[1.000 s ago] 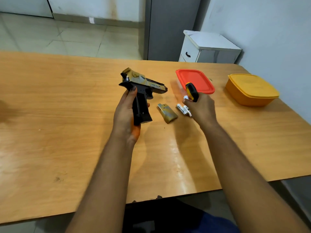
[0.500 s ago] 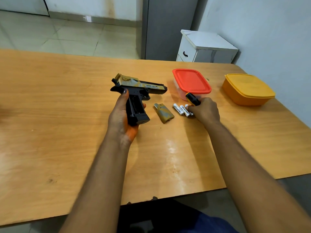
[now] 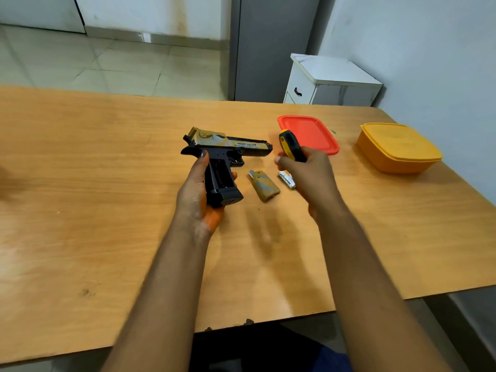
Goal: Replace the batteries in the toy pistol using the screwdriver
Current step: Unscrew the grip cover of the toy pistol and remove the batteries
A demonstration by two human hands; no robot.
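My left hand point(image 3: 197, 191) grips the black and gold toy pistol point(image 3: 228, 147) by its handle, above the wooden table point(image 3: 107, 183), barrel pointing right. The open battery slot in the handle faces me. My right hand point(image 3: 311, 175) hovers to the right of the pistol, fingers curled round the yellow and black screwdriver point(image 3: 291, 145), whose handle sticks up; its tip is hidden. The gold battery cover point(image 3: 264, 185) lies on the table between my hands. One white battery point(image 3: 286, 179) lies next to it, partly under my right hand.
A container with a red lid point(image 3: 314, 130) stands just behind my right hand. An orange lidded box point(image 3: 397, 147) sits at the far right near the wall. A white cabinet point(image 3: 330, 81) stands beyond the table's far edge.
My right hand dipped down to the batteries on the table, then rose again with the screwdriver. Only one battery shows now where two lay. The pistol has tilted a little in my left hand.
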